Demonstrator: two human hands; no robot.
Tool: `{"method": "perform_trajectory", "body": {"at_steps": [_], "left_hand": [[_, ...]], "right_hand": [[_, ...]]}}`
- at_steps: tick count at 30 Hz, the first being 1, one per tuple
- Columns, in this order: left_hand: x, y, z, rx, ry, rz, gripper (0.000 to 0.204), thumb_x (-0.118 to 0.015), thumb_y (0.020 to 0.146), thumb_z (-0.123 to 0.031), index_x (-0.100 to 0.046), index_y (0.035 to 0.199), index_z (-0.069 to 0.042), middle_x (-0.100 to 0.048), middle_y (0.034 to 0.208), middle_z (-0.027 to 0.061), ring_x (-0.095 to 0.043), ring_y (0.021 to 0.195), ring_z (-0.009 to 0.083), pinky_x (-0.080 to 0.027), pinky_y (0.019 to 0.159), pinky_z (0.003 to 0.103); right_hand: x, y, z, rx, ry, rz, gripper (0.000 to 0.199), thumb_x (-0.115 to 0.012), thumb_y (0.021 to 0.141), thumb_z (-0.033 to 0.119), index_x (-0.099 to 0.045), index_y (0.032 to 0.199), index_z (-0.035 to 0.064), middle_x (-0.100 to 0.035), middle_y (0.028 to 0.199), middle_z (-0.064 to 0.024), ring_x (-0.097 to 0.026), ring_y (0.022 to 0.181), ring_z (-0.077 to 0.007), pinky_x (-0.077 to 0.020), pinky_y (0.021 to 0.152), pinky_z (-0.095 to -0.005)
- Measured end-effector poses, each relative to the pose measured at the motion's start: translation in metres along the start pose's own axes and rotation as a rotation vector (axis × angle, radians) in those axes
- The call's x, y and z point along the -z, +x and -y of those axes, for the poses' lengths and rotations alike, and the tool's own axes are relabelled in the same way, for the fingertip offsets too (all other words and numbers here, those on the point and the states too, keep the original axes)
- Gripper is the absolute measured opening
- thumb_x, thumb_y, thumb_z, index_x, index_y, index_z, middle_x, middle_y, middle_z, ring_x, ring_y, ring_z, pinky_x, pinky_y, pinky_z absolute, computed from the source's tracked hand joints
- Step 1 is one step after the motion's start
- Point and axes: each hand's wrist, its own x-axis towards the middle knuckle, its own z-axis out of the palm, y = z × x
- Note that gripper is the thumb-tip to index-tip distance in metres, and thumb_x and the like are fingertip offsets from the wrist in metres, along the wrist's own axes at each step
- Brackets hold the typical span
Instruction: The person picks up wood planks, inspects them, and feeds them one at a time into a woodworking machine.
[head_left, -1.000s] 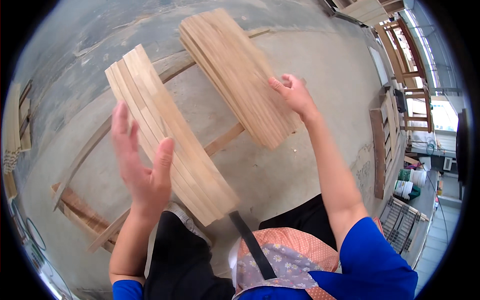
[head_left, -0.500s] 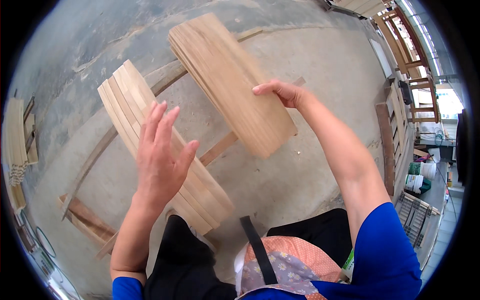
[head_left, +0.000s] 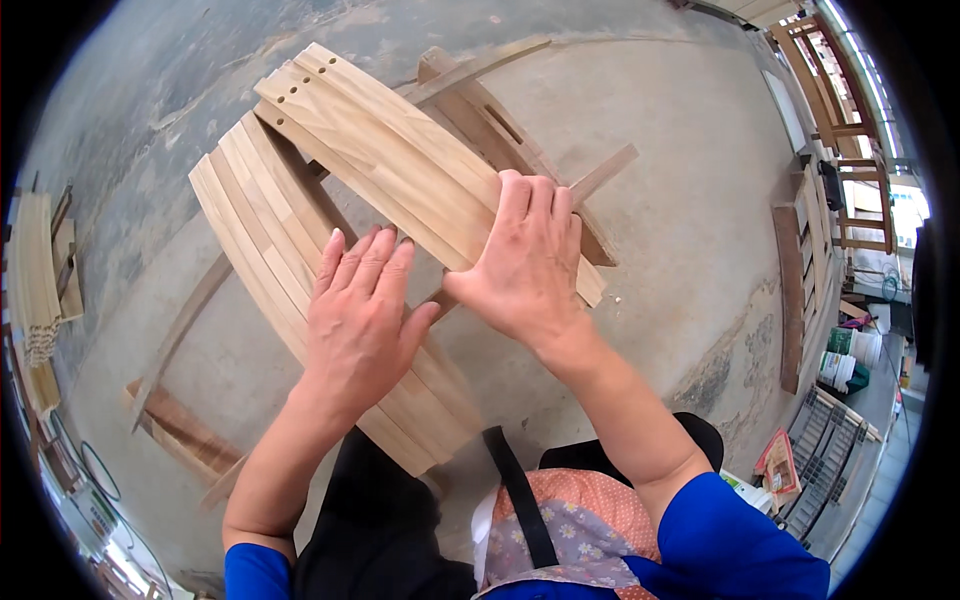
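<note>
A bundle of pale wooden slats (head_left: 385, 150), with several dark round holes at its far end, lies slantwise ahead of me. My right hand (head_left: 530, 260) grips it across the near part, thumb at its left edge and fingers over its top toward the right. To the left, a second row of pale slats (head_left: 260, 220) lies side by side, slanting toward my knee. My left hand (head_left: 365, 320) is spread flat over this row, fingertips near the gap between the two groups; whether it presses on the wood I cannot tell.
Under the slats is a brown wooden frame (head_left: 480, 125) with a bar (head_left: 605, 175) sticking out to the right. More wooden pieces (head_left: 185, 435) lie at the lower left. Stacked slats (head_left: 38, 280) stand far left. Buckets (head_left: 850, 350) and a metal grate (head_left: 825, 460) are at the right.
The right-hand bundle has shifted left, against the other row at its far end, and its holes now show. My right hand has moved left onto its top. The wooden frame beneath has come into view.
</note>
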Motion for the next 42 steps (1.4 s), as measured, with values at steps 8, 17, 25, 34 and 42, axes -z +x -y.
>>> {"method": "perform_trajectory", "body": {"at_steps": [8,17,25,34,42], "left_hand": [[-0.005,0.004,-0.002,-0.038,0.013,0.014,0.060,-0.074,0.076,-0.021,-0.052,0.127,0.001,-0.055,0.129,0.0170,-0.047,0.125,0.0326,-0.023,0.114,0.049],[-0.003,0.009,-0.008,0.005,-0.065,-0.076,0.077,-0.075,0.074,-0.025,-0.041,0.139,-0.001,-0.039,0.146,0.0165,-0.032,0.140,0.0315,-0.023,0.114,0.047],[-0.004,0.010,-0.011,-0.002,0.049,0.057,0.086,-0.076,0.073,-0.026,-0.036,0.144,-0.001,-0.031,0.152,0.0170,-0.024,0.144,0.0315,-0.020,0.116,0.045],[0.000,0.012,-0.012,-0.001,0.031,0.075,0.087,-0.077,0.072,-0.025,-0.035,0.144,0.000,-0.030,0.152,0.0179,-0.024,0.144,0.0335,-0.021,0.115,0.046],[0.002,0.019,-0.005,-0.093,0.015,0.010,0.084,-0.082,0.062,-0.020,-0.048,0.133,0.006,-0.042,0.143,0.0226,-0.039,0.134,0.0384,-0.036,0.107,0.045]], "right_hand": [[-0.007,0.000,-0.011,-0.002,0.073,0.045,0.089,-0.080,0.057,0.024,-0.035,0.130,0.0007,-0.049,0.115,-0.0160,-0.049,0.105,-0.0345,-0.0397,0.086,-0.0461],[0.002,0.000,-0.024,0.080,0.129,0.045,0.085,-0.079,0.066,0.032,-0.038,0.134,0.0013,-0.055,0.114,-0.0156,-0.054,0.101,-0.0340,-0.0430,0.086,-0.0442],[0.001,0.064,-0.059,-0.350,0.877,0.492,0.021,-0.064,0.090,0.023,-0.067,0.097,0.0031,-0.067,0.088,-0.0024,-0.058,0.080,-0.0098,-0.0476,0.074,-0.0258],[-0.021,0.121,-0.017,-0.352,0.808,0.581,0.037,-0.068,0.086,0.036,-0.065,0.099,0.0011,-0.067,0.090,-0.0066,-0.060,0.079,-0.0131,-0.0489,0.072,-0.0305],[-0.030,0.133,0.009,-0.411,0.708,0.614,0.051,-0.067,0.083,0.049,-0.064,0.100,0.0011,-0.066,0.090,-0.0072,-0.061,0.078,-0.0147,-0.0488,0.072,-0.0310]]}}
